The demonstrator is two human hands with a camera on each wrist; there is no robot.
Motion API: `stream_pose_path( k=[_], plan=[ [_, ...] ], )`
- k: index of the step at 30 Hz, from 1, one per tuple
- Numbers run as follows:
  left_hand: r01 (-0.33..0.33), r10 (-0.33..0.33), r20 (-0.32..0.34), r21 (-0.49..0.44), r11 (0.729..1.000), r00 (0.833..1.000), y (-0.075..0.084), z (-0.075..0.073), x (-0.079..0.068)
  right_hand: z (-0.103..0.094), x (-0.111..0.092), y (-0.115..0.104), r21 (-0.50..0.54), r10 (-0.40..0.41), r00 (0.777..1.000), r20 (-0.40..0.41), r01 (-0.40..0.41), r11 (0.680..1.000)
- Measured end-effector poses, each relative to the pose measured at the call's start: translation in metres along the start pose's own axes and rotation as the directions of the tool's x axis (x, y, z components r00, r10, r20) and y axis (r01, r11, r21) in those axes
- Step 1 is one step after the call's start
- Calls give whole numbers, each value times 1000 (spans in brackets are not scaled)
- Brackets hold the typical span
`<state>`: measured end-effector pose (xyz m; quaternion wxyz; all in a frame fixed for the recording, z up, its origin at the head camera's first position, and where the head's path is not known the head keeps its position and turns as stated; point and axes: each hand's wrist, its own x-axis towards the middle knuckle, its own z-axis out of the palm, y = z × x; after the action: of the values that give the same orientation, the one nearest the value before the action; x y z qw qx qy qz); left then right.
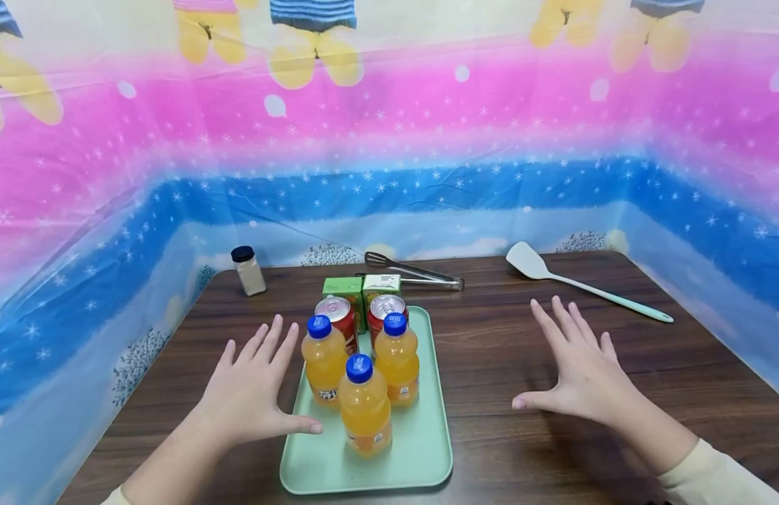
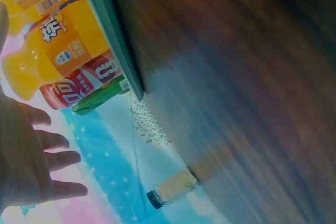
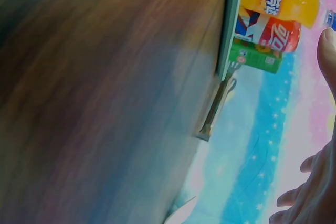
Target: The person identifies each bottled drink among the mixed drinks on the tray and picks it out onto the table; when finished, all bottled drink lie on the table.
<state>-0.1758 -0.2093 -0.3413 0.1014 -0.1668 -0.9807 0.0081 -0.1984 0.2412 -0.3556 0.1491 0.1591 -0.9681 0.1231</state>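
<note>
On a pale green tray (image 1: 421,449) stand three orange drink bottles with blue caps: a front bottle (image 1: 365,414), a left bottle (image 1: 324,361) and a right bottle (image 1: 397,361). Behind them are two red soda cans (image 1: 345,319) (image 3: 275,34), and at the back two green drink cartons (image 1: 343,286) (image 3: 255,56). My left hand (image 1: 250,393) is spread with straight fingers beside the tray's left side, its thumb over the tray edge in the head view. Fingers apart, my right hand (image 1: 585,372) hovers over the table well right of the tray. Neither holds anything.
A small jar with a black lid (image 1: 248,271) stands at the back left. Metal tongs (image 1: 421,272) lie behind the cartons. To the back right lies a pale turner (image 1: 585,284) with a mint handle. Patterned cloth (image 1: 402,189) walls in the wooden table (image 1: 490,337).
</note>
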Motion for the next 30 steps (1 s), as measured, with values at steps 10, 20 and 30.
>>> stream_pose_path(
  k=[10, 20, 30],
  plan=[
    [16, -8, 76, -116, 993, 997, -2, -4, 3, 0, 5, -13, 81, -85, 992, -90, 92, 992],
    [90, -61, 158, -182, 979, 986, -4, 4, 10, 2, 9, -24, 170, -122, 984, -133, 144, 975],
    [147, -107, 198, -197, 969, 974, -2, 14, 15, 5, 11, -31, 324, -141, 979, -150, 184, 928]
  ],
)
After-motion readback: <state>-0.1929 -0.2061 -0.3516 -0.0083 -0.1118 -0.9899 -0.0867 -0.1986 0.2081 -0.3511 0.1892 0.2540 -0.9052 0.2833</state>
